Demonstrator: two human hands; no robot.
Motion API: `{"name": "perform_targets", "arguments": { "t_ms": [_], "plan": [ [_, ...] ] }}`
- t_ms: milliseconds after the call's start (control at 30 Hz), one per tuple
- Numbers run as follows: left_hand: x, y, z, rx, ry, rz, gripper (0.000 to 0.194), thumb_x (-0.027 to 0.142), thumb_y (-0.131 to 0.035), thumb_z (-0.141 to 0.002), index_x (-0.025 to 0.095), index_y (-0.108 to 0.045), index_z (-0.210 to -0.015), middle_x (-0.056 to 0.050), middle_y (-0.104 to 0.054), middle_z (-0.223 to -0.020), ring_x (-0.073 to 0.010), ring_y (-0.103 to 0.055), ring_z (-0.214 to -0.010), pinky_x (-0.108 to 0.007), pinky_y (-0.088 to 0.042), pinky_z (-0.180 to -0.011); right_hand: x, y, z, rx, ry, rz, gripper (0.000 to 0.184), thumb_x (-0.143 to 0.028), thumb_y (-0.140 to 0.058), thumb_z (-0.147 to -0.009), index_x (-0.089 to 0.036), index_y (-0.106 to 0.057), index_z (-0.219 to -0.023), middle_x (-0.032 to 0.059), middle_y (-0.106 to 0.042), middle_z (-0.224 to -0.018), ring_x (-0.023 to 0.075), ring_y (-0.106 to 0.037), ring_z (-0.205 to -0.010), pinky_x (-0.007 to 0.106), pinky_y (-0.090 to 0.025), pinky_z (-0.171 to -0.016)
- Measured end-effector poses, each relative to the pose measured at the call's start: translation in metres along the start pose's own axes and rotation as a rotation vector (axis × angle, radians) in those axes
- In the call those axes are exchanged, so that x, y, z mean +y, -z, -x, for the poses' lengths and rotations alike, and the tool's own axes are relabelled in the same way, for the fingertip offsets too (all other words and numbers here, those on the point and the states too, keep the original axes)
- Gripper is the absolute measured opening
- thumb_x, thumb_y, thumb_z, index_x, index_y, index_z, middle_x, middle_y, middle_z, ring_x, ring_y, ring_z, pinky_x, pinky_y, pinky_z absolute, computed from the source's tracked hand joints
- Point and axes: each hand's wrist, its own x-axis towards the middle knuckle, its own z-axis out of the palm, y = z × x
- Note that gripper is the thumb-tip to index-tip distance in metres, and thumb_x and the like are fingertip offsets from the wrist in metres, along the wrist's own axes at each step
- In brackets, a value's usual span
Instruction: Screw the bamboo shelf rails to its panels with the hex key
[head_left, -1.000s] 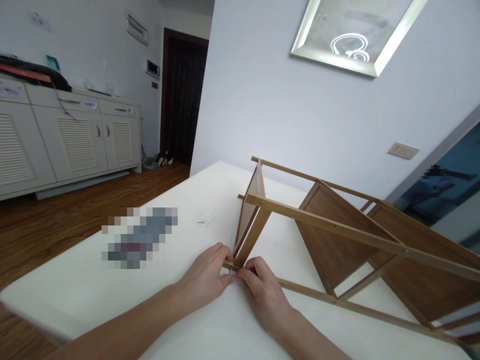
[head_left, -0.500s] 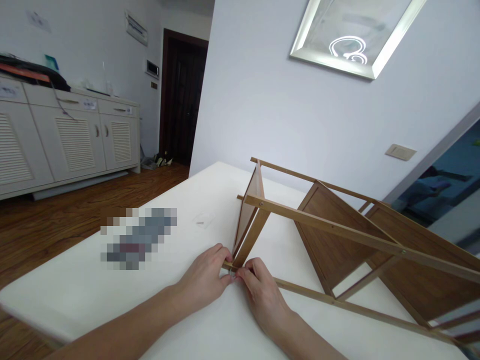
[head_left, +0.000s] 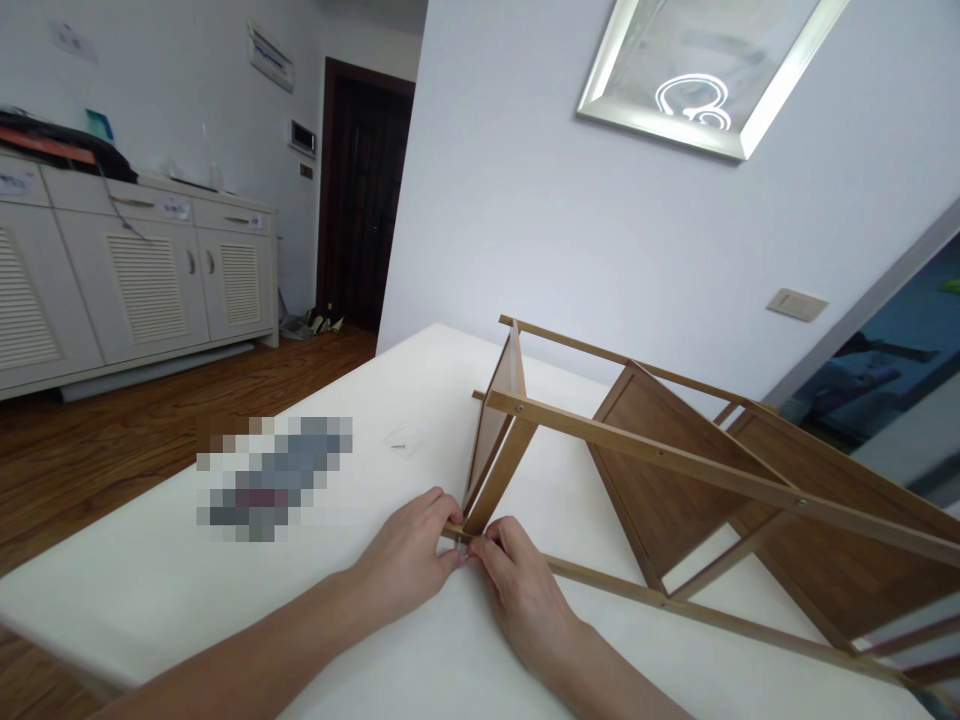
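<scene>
A wooden shelf rack (head_left: 585,428) with several brown panels lies on its side on the white table (head_left: 300,590). At its near left corner, my left hand (head_left: 409,550) is closed around the end of the lower rail, fingers on top and thumb below. My right hand (head_left: 517,575) is closed in a pinch just beside it, at the same joint. A small silvery screw (head_left: 460,544) shows between the two hands at the rail, partly covered by the fingertips. Its tip and head cannot be made out.
Left of the rack, a small clear plastic bag (head_left: 405,443) with a screw-like piece lies on the table. Further left is a pixelated item (head_left: 281,480). The wall (head_left: 562,200) stands behind the table, and a white cabinet (head_left: 150,280) is across the floor.
Both hands stay at the same corner joint, with barely any finger movement. The view has shifted very slightly; the rack remains where it was.
</scene>
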Motion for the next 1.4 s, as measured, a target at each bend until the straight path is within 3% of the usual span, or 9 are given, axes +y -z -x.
{"name": "perform_targets", "arguments": {
  "t_ms": [433, 700, 1167, 1400],
  "plan": [
    [0.001, 0.000, -0.001, 0.012, -0.004, -0.004, 0.018, 0.017, -0.065, -0.075, 0.022, -0.056, -0.090, -0.001, -0.060, -0.096, -0.0192, -0.060, -0.091, -0.031, -0.044, -0.082, -0.007, -0.003, 0.001, 0.000, -0.034, 0.023, 0.019, -0.012, -0.041, -0.096, -0.018, -0.059, -0.097, 0.0051, -0.050, -0.088, 0.0171, -0.050, -0.077, 0.025, -0.044, -0.062],
    [0.000, 0.000, -0.002, 0.001, 0.011, -0.008, 0.018, 0.019, -0.065, -0.076, 0.022, -0.057, -0.092, -0.001, -0.061, -0.097, -0.0188, -0.060, -0.091, -0.031, -0.045, -0.082, -0.004, -0.007, 0.002, 0.075, -0.092, -0.061, 0.018, -0.007, -0.048, -0.092, -0.020, -0.060, -0.095, 0.0043, -0.051, -0.088, 0.0156, -0.053, -0.074, 0.024, -0.044, -0.061],
    [0.003, 0.002, -0.001, 0.001, 0.006, -0.021, 0.017, 0.016, -0.061, -0.077, 0.022, -0.057, -0.092, -0.002, -0.061, -0.098, -0.0189, -0.060, -0.090, -0.031, -0.045, -0.081, -0.007, -0.003, -0.004, 0.178, -0.111, -0.135, 0.007, -0.015, -0.056, -0.093, -0.021, -0.058, -0.089, 0.0025, -0.057, -0.081, 0.0156, -0.059, -0.071, 0.026, -0.050, -0.061],
    [0.002, 0.002, -0.001, 0.007, -0.007, -0.031, 0.019, 0.015, -0.061, -0.076, 0.022, -0.056, -0.093, -0.002, -0.060, -0.098, -0.0187, -0.060, -0.090, -0.031, -0.045, -0.082, -0.009, 0.002, -0.004, 0.195, -0.048, -0.198, 0.016, -0.015, -0.047, -0.096, -0.021, -0.059, -0.106, 0.0057, -0.062, -0.088, 0.0166, -0.062, -0.077, 0.028, -0.054, -0.065]
  ]
}}
